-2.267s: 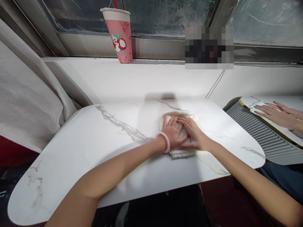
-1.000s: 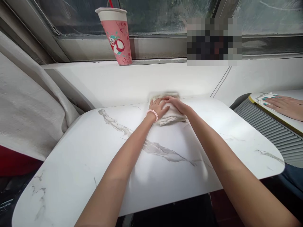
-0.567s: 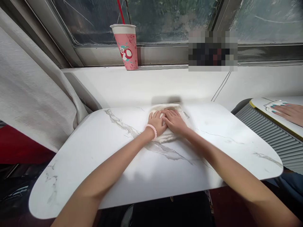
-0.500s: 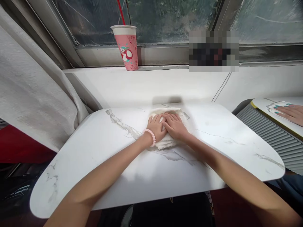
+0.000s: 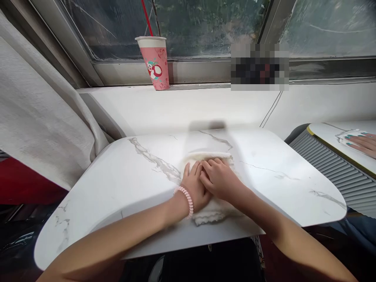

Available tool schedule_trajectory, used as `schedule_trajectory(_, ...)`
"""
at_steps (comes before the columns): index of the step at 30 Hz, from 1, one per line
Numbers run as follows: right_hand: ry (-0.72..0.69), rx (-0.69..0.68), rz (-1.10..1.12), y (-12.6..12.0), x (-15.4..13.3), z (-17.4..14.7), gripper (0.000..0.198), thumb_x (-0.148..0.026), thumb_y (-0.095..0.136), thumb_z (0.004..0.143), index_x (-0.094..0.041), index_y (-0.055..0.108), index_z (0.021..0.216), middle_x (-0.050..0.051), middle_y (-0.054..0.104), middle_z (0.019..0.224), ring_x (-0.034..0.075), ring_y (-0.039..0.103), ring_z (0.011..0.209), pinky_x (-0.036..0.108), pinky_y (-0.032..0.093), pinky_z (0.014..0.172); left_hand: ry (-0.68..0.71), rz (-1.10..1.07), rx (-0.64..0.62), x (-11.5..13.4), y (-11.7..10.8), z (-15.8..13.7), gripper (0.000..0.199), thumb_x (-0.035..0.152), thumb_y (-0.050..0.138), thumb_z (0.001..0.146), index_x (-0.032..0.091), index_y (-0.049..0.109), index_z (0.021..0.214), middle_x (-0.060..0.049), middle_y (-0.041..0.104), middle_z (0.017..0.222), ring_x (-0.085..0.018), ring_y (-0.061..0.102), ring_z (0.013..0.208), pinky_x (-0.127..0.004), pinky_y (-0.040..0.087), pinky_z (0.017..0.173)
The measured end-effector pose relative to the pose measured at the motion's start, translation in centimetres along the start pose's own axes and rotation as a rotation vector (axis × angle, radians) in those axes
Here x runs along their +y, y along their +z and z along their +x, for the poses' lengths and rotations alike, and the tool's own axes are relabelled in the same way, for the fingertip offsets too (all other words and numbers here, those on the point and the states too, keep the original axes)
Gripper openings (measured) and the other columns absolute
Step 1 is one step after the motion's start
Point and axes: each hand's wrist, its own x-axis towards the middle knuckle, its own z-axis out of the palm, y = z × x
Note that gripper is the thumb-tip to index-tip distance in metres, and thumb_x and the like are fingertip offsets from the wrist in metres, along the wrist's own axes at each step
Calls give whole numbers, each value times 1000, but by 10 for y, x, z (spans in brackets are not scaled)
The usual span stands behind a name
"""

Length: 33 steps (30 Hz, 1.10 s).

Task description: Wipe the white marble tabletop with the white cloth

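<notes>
A folded off-white cloth [image 5: 209, 216] lies on the white marble-patterned table [image 5: 123, 176], its scalloped lower edge close to the table's front edge. My left hand [image 5: 195, 187], with a pink coiled band [image 5: 188, 200] at the wrist, rests flat on it with the fingers stretched forward. Beside and partly over its fingertips is my right hand [image 5: 221, 179], fingers bent and pressed into the cloth. Both hands hide the middle of the cloth.
On the window ledge stands a pink paper cup [image 5: 155, 64] with a red straw, near a blurred dark patch [image 5: 258, 70]. A grey curtain [image 5: 44, 102] hangs at left. Another person's hand [image 5: 362, 143] rests on a white cloth on a second table at right.
Both my hands and the cloth have slid toward me, from the table's middle to near its front edge. The right hand's fingers have curled more.
</notes>
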Motion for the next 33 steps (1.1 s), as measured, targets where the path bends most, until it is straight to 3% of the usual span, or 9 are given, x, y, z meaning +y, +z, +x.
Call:
schedule_trajectory(4,12,58,-29,11,-13,-26,34,-19,41,92,-6,61,115,18,63,105,30,53,94,49,43,91,52,83,-145,15,-9,-19,70,37,46,87,9,34,150,-20,33,154,-38,23,145,-62,17,117)
schedule_trajectory(9,-55,114,143,22,-22,-51,34,-19,35,94,-8,63,110,16,63,104,29,54,98,54,41,99,17,254,-369,31,-29,-35,67,36,44,90,5,34,149,-24,31,153,-40,26,144,-62,26,114)
schedule_trajectory(13,-175,128,259,23,-14,-61,41,-24,27,101,-10,56,128,16,57,132,29,46,126,53,36,110,37,373,-431,40,-37,-40,59,33,42,92,9,42,146,-21,35,152,-42,23,144,-65,25,113)
schedule_trajectory(16,-207,77,256,19,0,-60,47,-33,26,103,-12,49,137,15,47,145,29,38,137,54,33,113,32,322,-428,39,-34,-38,57,33,36,95,7,40,147,-22,32,153,-43,17,145,-68,22,112)
schedule_trajectory(21,-151,-48,256,15,18,-41,57,-49,20,103,-19,36,149,7,37,154,26,30,143,51,29,116,16,169,-309,13,-24,-22,68,45,30,96,4,28,151,-23,21,158,-38,13,147,-60,16,117)
schedule_trajectory(23,-110,-7,231,21,18,-31,57,-49,19,103,-19,34,149,6,36,154,25,27,143,50,26,117,13,137,-310,-1,-25,-13,70,46,31,95,4,25,152,-22,16,159,-36,10,148,-57,11,119)
schedule_trajectory(29,-103,154,134,44,5,7,51,-41,24,102,-14,46,139,11,45,147,26,35,135,45,27,113,27,40,-525,-52,-36,18,73,45,31,91,9,19,153,-15,4,162,-29,-1,150,-54,5,119)
schedule_trajectory(33,-93,215,131,52,1,46,42,-36,31,101,-14,53,130,10,49,144,26,38,133,43,27,112,0,29,-482,-88,-33,38,72,46,32,91,12,20,153,-13,4,163,-27,-3,150,-53,2,120)
